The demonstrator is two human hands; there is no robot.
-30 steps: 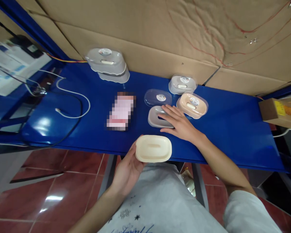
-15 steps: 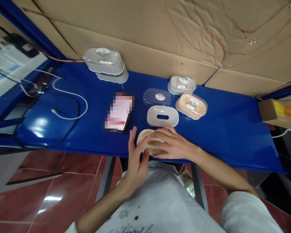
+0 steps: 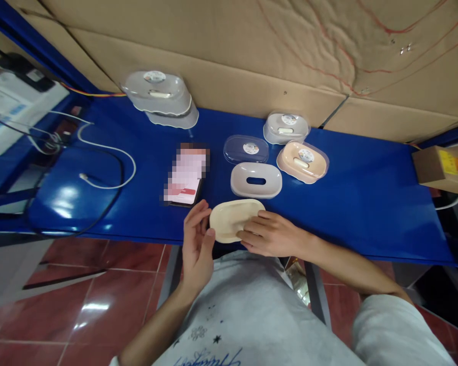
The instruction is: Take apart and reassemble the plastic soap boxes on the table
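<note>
A shallow cream oval dish lies at the front edge of the blue table. My left hand is cupped beside its left end, thumb and fingers apart, close to or touching the rim. Curled fingers of my right hand grip the dish's right end, hiding that part. Just beyond it is a white oval piece with a slot in its middle. Behind that piece lies a clear lid with a round label.
A peach lidded box and a white lidded box stand back right. Stacked clear-lidded boxes are back left. A phone lies left of the dishes, with cables further left. A cardboard carton sits at right.
My left hand has drawn back leftward from over the cream dish to its left end. My right hand has slid to the right end, uncovering most of the dish's inside.
</note>
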